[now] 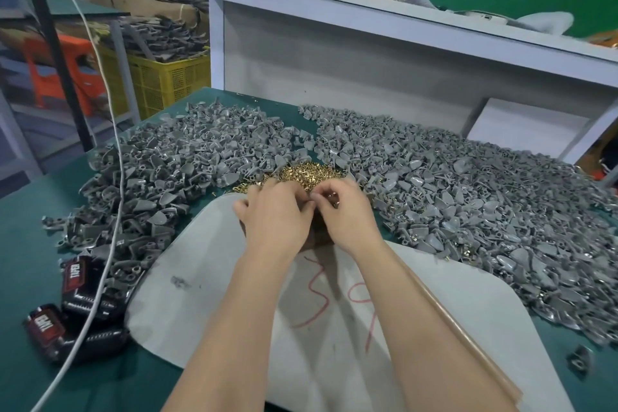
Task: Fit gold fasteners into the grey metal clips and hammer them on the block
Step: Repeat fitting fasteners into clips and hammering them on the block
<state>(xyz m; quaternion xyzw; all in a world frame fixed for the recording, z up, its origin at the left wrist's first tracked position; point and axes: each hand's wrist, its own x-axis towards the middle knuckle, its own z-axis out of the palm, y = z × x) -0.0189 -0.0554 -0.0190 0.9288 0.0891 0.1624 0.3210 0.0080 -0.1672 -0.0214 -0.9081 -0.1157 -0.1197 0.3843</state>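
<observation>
Left hand [277, 211] and right hand [346, 211] meet at near edge of gold fasteners [311, 172] heap, grey clips [174, 157] piled both sides; right grip pinched narrow on a fastener [331, 196], left grip's state unreadable; best seat fastener square in clip before hammering.

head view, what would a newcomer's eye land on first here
Two huge heaps of grey metal clips cover the green table, left and right. Between them glints a small pile of gold fasteners, where the left hand and right hand meet, the right pinching some.
</observation>
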